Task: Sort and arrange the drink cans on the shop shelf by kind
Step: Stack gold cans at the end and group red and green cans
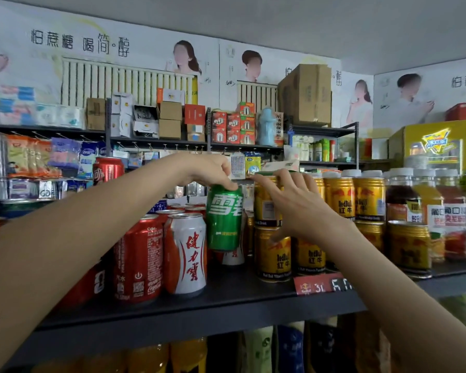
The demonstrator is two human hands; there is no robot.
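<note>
My left hand (209,170) grips the top rim of a green Sprite can (223,219) and holds it upright above the dark shelf (226,305), over a white can behind. My right hand (293,203) lies with fingers spread on a gold Red Bull can (267,203) stacked on another gold can (273,254). A white and red Jianlibao can (186,254) and a red Coca-Cola can (139,262) stand at the shelf's left front.
More gold Red Bull cans (366,197) stand stacked to the right, then bottled drinks (425,205). A price tag (323,285) is clipped to the shelf edge. Bottles fill the shelf below. Boxes and packets crowd the far shelves.
</note>
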